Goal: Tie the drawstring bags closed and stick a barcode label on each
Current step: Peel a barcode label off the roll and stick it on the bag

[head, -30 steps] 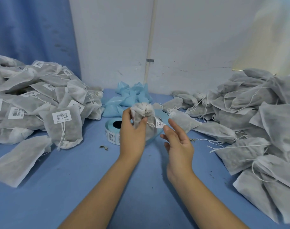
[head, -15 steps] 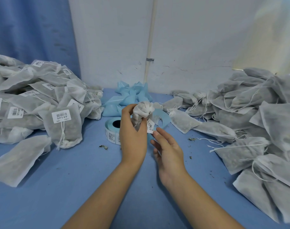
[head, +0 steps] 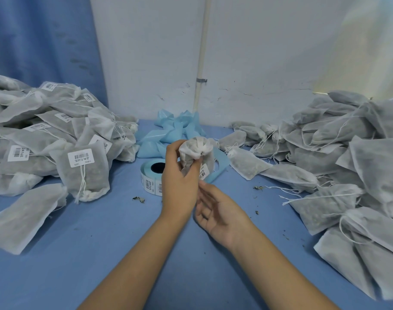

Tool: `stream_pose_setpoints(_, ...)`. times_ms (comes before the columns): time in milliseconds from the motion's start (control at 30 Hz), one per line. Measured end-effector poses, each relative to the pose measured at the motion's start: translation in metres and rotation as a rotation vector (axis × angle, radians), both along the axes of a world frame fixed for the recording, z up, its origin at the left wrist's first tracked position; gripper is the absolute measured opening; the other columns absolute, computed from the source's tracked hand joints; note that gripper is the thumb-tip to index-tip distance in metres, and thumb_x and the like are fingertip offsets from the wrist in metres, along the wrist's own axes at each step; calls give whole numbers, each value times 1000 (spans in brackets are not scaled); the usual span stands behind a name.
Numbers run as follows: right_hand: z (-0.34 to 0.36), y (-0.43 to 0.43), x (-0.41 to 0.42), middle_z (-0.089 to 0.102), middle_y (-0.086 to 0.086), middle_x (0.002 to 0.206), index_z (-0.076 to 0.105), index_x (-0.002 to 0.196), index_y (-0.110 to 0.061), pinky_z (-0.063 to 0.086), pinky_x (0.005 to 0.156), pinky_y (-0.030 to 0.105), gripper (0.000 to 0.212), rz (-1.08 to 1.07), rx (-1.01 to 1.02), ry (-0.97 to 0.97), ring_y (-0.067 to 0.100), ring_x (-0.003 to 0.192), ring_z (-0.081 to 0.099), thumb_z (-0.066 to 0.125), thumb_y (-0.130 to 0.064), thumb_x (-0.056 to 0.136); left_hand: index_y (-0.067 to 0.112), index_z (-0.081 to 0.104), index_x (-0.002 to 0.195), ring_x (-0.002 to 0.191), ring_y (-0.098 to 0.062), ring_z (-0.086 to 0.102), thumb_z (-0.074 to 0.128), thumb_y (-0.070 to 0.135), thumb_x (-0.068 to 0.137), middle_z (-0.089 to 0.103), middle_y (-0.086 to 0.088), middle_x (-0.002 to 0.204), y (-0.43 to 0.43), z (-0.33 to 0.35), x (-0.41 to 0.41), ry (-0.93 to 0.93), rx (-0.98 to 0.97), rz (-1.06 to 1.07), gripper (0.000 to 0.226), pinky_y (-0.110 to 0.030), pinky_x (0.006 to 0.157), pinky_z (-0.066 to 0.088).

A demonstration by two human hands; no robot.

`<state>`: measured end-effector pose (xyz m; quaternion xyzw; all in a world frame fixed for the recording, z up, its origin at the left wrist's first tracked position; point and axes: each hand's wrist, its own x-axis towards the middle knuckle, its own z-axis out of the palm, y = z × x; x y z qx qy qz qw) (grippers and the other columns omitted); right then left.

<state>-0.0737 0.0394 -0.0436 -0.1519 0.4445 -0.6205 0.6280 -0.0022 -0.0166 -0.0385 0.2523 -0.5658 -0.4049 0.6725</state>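
Held bag: one white non-woven drawstring pouch (head: 196,148), gathered mouth up, is raised over the table's middle, just in front of the roll.
Sticker: one white barcode label (head: 203,172) sits on the pouch's lower part.
Left hand (head: 180,182): fingers and thumb curl round the pouch's neck.
Right hand (head: 218,213): palm up, fingers loose, holding nothing, tips just under the label.
Roll: one pale-blue roll of barcode labels (head: 149,177), behind the left hand.
Liner: one crumpled heap of light-blue backing strip (head: 175,130) lies against the wall.
Piles: two, each too many to count. The labelled pouches (head: 56,135) are on the left and the unlabelled pouches (head: 347,157) on the right.
Room: the blue table (head: 101,253) shows a bare lane between the piles.
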Motion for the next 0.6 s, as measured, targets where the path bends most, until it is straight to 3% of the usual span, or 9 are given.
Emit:
stream_pose_setpoints(167,2,0,-5,75,-2,85,64,98,-12,48,53,15,29,-150,-61,488,5,63,66,75,-32,80,34,52,97,84,7,61,64,2,86,63,28,87,-4,0,1,16,26,-47,36,-10,73,46)
stream_pose_setpoints(233,0,0,-7,73,-3,89,60,106,-12,48,56,15,37,-215,-82,600,5,67,67,76,-32,79,32,52,96,86,6,61,64,0,86,64,25,87,-6,1,2,52,54,-65,36,-12,75,47)
stream_pose_setpoints(367,-6,-3,-11,57,-6,115,52,114,-23,44,79,18,48,-345,-136,741,3,98,58,79,-33,75,25,54,95,85,-1,64,66,-1,84,66,6,94,-10,3,6,58,152,-118,31,-20,77,52)
stream_pose_setpoints(467,-7,-4,-17,48,-13,125,46,121,-33,39,89,19,58,-342,-218,851,2,113,48,80,-33,74,24,58,92,72,-3,67,67,1,84,70,7,82,-10,4,9,38,286,-212,25,-16,62,52)
stream_pose_setpoints(533,-7,-4,-20,51,-16,123,46,123,-34,41,91,15,59,-298,-261,856,-2,115,48,79,-29,75,23,63,91,67,-4,68,68,4,84,72,8,74,-11,5,12,-7,350,-283,21,-15,56,50)
stream_pose_setpoints(600,-5,-4,-22,62,-10,116,53,122,-25,47,83,12,51,-252,-288,756,0,108,58,78,-23,78,22,67,94,68,-7,69,70,8,83,74,7,76,-11,5,15,-64,385,-344,18,-16,57,51)
